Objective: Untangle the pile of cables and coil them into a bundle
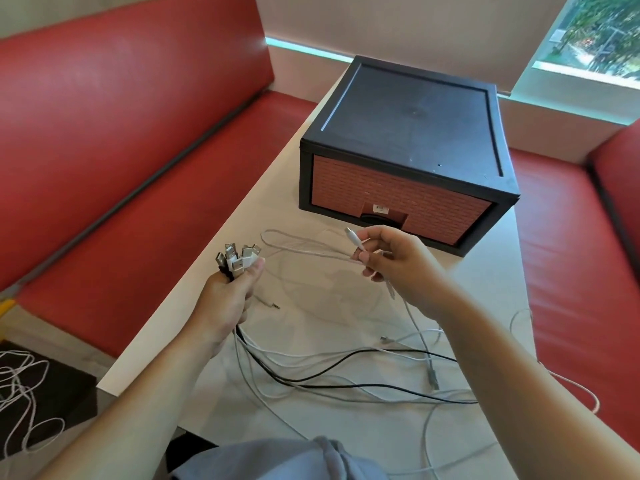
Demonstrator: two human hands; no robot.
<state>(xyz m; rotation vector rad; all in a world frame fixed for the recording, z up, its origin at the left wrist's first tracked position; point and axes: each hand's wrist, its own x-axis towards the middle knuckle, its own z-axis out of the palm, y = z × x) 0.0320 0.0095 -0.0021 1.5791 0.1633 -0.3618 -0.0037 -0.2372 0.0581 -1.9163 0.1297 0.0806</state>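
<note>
Cables are half gathered: the left hand grips a bunch of plugs, and the right hand pinches a white plug. The next move is likely to join it to the bunch.

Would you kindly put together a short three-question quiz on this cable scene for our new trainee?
1. True or false: the left hand grips a bunch of cable plugs.
2. What does the right hand pinch? A) a white cable B) a black cable C) nothing
3. Fill in: the drawer box stands on the ____.

Key: 1 true; 2 A; 3 table.
</note>
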